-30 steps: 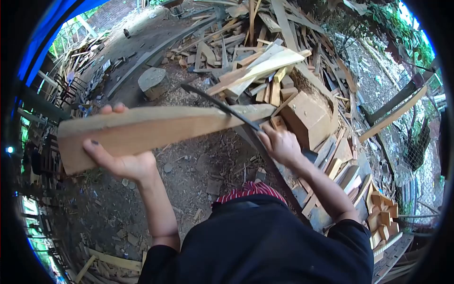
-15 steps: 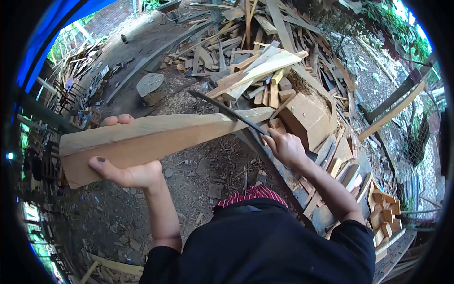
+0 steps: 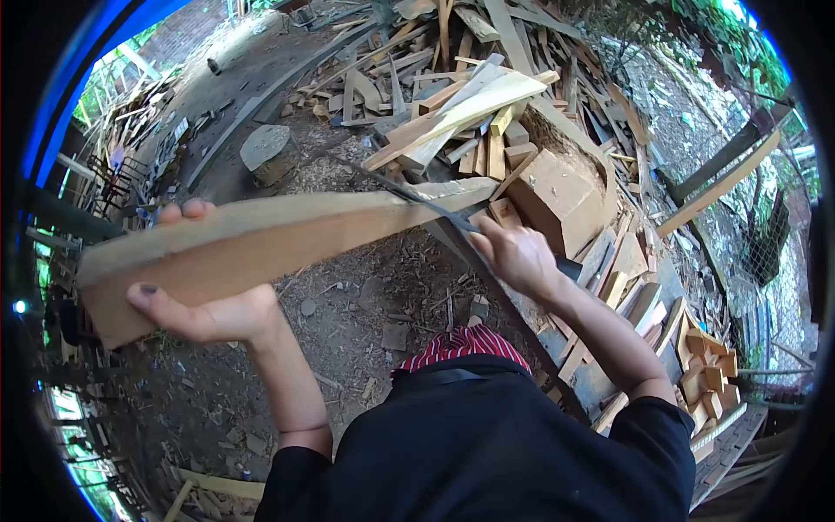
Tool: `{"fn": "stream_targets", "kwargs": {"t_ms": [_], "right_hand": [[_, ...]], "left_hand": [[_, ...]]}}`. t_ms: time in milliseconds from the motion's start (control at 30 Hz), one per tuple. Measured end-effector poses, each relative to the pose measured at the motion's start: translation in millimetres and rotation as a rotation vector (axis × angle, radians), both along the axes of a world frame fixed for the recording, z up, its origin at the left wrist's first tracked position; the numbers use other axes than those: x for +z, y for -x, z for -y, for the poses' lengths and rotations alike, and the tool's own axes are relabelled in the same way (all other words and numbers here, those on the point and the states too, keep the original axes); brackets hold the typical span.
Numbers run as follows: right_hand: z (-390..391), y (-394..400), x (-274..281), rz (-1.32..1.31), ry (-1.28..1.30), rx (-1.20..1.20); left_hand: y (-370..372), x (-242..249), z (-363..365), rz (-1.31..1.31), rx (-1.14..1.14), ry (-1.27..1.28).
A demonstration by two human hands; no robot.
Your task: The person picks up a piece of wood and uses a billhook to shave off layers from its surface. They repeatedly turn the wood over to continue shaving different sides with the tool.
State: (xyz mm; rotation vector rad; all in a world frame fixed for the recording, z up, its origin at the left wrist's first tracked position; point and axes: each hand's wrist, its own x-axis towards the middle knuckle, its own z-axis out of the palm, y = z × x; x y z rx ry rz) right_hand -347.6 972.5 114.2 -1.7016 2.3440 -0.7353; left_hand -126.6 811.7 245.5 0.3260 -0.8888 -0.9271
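My left hand (image 3: 213, 315) grips a long tapering piece of wood (image 3: 243, 252) near its wide end, thumb on the near face and fingertips over the far edge. The wood points right, its narrow end close to the wood pile, with a rough, cut-looking patch on the upper side. Closed round the handle end of a long dark blade, which looks like a machete (image 3: 430, 203), is my right hand (image 3: 519, 258). The blade lies across the narrow part of the wood and seems to touch it. The handle is hidden in my fingers.
Pale boards (image 3: 465, 122) and offcuts lie heaped ahead, beside a large wooden block (image 3: 557, 204). Cut pieces (image 3: 648, 304) cover a bench to the right. A stump (image 3: 266, 150) stands on the chip-strewn ground, and a wire fence (image 3: 783, 252) is at far right.
My left hand and the wood have shifted left. My right hand has moved slightly, and the blade sits a little lower and further left along the wood. Both grips are unchanged.
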Motion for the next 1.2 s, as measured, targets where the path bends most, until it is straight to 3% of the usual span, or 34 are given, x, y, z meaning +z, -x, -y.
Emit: {"fn": "stream_targets", "kwargs": {"t_ms": [33,67,167,333,400,500,533,567,633,700,767,833,900,1000,1033,1133,1200], "right_hand": [[-2.4,13.1,-24.5,-0.004,-0.075,-0.01],[-0.8,15.3,-28.9,-0.025,-0.052,-0.011],[0.7,9.8,-18.6,0.044,-0.077,-0.009],[12.4,-9.2,70.3,0.315,0.091,0.094],[13.9,-19.7,94.7,0.264,0.431,0.151],[9.3,-15.1,55.1,0.157,0.404,0.162],[4.2,-6.6,20.8,-0.025,0.14,0.062],[-0.4,6.5,-22.1,-0.035,0.089,-0.017],[-10.1,31.9,-46.2,-0.018,-0.247,-0.221],[-21.1,50.3,-55.8,0.051,-0.323,-0.192],[-26.4,49.9,-54.6,0.208,-0.182,-0.183],[-13.3,29.7,-11.2,0.295,0.014,-0.127],[-1.0,10.2,41.5,0.306,0.13,-0.041],[4.8,-3.9,66.2,0.218,0.348,0.08],[3.3,-2.9,56.5,0.222,0.346,0.072],[0.4,14.3,-17.2,-0.012,0.005,-0.066],[4.3,18.9,-23.6,-0.011,-0.014,-0.06]], "left_hand": [[-1.4,-1.2,0.5,-0.032,0.022,-0.008],[-12.4,-8.8,2.8,-0.032,-0.135,0.06],[-11.7,-5.2,9.2,0.05,-0.006,0.014],[-6.8,-5.1,11.2,0.017,-0.066,0.005],[-5.2,-2.4,6.9,-0.009,-0.112,0.027],[2.8,4.2,4.6,-0.004,-0.07,0.039],[4.3,5.4,4.3,0.019,-0.047,0.034],[1.4,3.9,4.0,0.014,-0.038,0.035],[-4.0,0.8,7.7,0.007,0.037,-0.037],[-8.9,-2.5,10.6,0.001,0.022,-0.031],[-6.9,-2.4,11.8,-0.005,-0.004,-0.038],[2.5,4.9,13.5,0.009,-0.001,-0.008],[3.2,9.7,20.4,0.046,-0.045,0.008],[16.8,21.3,17.5,0.082,-0.039,0.024],[19.3,22.4,14.9,0.084,0.018,0.015],[16.9,19.4,14.7,0.096,0.002,0.022],[15.0,19.0,17.4,0.091,0.046,0.022]]}}
